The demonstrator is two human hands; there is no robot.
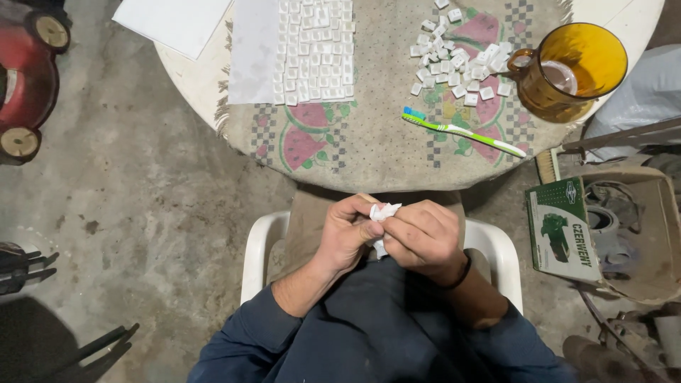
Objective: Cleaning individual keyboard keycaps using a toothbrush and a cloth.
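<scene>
My left hand [349, 232] and my right hand [424, 235] meet over my lap, both closed around a small crumpled white tissue [384, 212]. Whatever sits inside the tissue is hidden by my fingers. On the round table ahead lies a loose heap of small white square key caps [457, 67], and further left several rows of the same caps [316, 50] are laid out neatly. A green and white toothbrush [462, 132] lies between the heap and the table's near edge.
An amber glass mug [574, 67] stands at the table's right. A fringed watermelon-patterned cloth [369, 152] covers the table, white sheets [252, 53] at its left. I sit on a white plastic chair [259, 248]. A green box [564, 230] and a crate of metal parts [638, 234] stand right; a red wheeled machine [28, 78] stands left.
</scene>
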